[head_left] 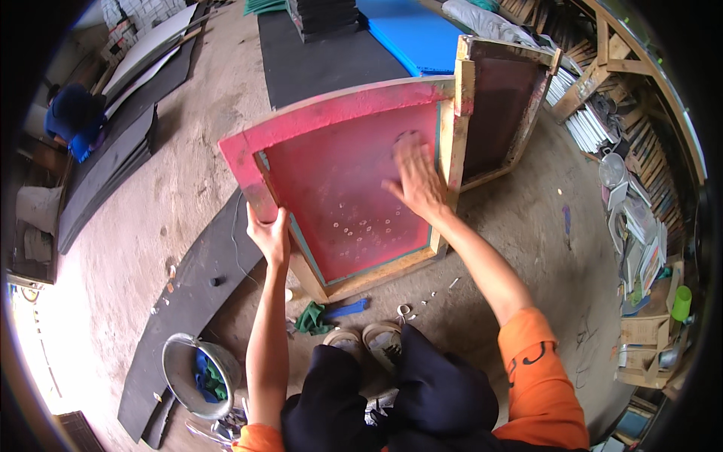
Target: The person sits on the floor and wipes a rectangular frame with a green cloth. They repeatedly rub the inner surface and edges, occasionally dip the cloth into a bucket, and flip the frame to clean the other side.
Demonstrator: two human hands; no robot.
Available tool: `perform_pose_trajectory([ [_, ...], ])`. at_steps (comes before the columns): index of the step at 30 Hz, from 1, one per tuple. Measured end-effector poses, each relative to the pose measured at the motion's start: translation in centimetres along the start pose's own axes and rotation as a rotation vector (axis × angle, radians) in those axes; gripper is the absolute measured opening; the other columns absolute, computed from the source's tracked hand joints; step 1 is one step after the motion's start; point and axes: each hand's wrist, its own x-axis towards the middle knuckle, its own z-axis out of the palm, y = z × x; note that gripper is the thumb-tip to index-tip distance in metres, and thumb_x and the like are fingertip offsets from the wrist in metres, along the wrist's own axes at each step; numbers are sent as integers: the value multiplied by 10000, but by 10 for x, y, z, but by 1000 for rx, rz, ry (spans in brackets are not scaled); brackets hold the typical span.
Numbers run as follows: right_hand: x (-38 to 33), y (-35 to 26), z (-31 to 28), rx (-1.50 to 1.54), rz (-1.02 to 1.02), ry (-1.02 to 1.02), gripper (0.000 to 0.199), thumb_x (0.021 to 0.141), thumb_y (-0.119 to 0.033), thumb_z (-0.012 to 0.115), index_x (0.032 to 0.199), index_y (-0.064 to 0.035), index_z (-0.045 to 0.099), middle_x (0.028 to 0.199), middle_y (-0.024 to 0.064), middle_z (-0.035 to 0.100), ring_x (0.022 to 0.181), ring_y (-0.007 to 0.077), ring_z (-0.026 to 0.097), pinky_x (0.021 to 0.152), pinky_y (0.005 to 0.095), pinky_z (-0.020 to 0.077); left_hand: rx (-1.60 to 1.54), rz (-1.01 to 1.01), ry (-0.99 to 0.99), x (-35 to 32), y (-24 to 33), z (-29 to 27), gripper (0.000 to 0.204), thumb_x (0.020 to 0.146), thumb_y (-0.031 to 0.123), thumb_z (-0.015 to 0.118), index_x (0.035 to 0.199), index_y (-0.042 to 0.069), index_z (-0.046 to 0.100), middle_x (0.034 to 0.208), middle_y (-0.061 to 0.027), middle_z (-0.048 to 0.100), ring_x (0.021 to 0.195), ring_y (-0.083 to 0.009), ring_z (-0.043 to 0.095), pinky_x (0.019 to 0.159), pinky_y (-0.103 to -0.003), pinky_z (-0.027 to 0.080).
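Note:
A wooden screen-printing frame (343, 113) with red-stained mesh stands tilted on the floor in front of me. My left hand (269, 230) is closed around its left side, thumb and fingers gripping the wood. High on the right part of the mesh (331, 181), my right hand (418, 175) presses with its fingers over a small dark thing, blurred and mostly covered. Pale round spots mark the lower mesh. Behind, on the right, a second, darker screen frame (501, 105) leans against the first.
By my left forearm stands a grey bucket (172, 369) with blue and green cloths. A green rag (312, 319) lies near my shoes. Black sheets (192, 286) cover floor at left; blue sheets (410, 38) lie beyond. A person (75, 120) crouches far left. Clutter lines the right wall.

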Motion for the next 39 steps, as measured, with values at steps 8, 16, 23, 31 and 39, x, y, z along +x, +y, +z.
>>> perform_pose_trajectory([
  [8,9,-21,6,-74,-30,-27,845,839,-550,432,1371,47,156,1443,226,122,1348,366,59,1087,488,95,8,-98,-23,15,-8,5,264,691,80,639,904,-12,511,609,-26,545,524,-77,500,489,-236,432],
  [16,20,-30,13,77,-384,-137,682,853,-464,463,1339,-13,304,1425,158,242,1338,304,177,1087,444,155,95,-34,-42,29,-14,15,243,683,108,643,859,-14,529,590,-49,556,500,-89,501,489,-241,434],
  [23,12,-30,23,-51,-436,-93,827,834,-513,472,1376,31,166,1434,238,143,1341,368,109,1080,503,121,40,-104,-71,23,-6,20,237,687,105,643,850,-11,515,588,-41,544,518,-82,492,496,-242,430],
  [31,14,-28,12,-160,-401,-96,859,848,-557,403,1366,72,132,1435,263,84,1348,362,62,1100,456,66,41,-27,-12,19,-9,9,241,693,89,642,877,-8,520,590,-40,547,524,-82,503,501,-242,434],
  [39,-40,-71,27,-36,-174,-375,807,864,-531,386,1382,34,132,1455,207,93,1363,297,53,1111,401,66,39,-109,-35,18,-4,8,223,689,85,627,856,-2,507,597,-29,538,521,-76,474,502,-236,423],
])
